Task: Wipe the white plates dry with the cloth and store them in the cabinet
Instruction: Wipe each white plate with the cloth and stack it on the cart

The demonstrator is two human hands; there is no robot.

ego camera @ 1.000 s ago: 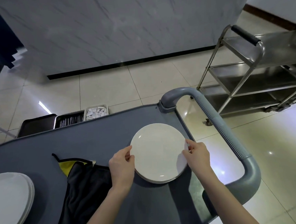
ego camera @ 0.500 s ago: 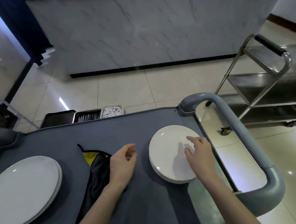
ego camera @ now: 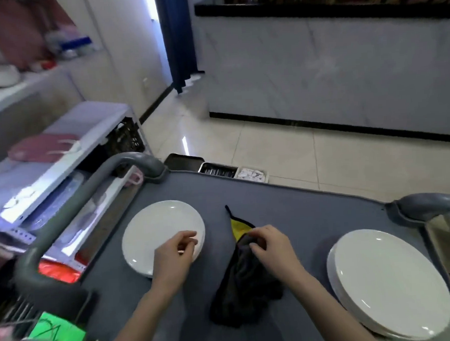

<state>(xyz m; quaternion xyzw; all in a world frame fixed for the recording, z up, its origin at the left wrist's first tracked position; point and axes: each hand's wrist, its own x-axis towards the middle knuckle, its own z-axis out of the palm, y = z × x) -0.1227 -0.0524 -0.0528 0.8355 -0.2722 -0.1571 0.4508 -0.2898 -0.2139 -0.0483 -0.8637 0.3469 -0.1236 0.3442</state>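
Two stacks of white plates lie on the grey cart top: a left stack and a bigger right stack. Between them lies a dark cloth with a yellow patch at its far end. My left hand hovers over the near right rim of the left stack, fingers loosely curled, holding nothing. My right hand rests on the cloth's upper end, its curled fingertips pinching the fabric.
The cart's grey handles rise at the left and right. A white shelf rack with stored items stands close on the left. Metal trays sit on the tiled floor beyond the cart, before a marble-faced counter.
Both hands left the right plate stack. My right hand moved onto the cloth and my left hand over the left stack. The view swung to the left.
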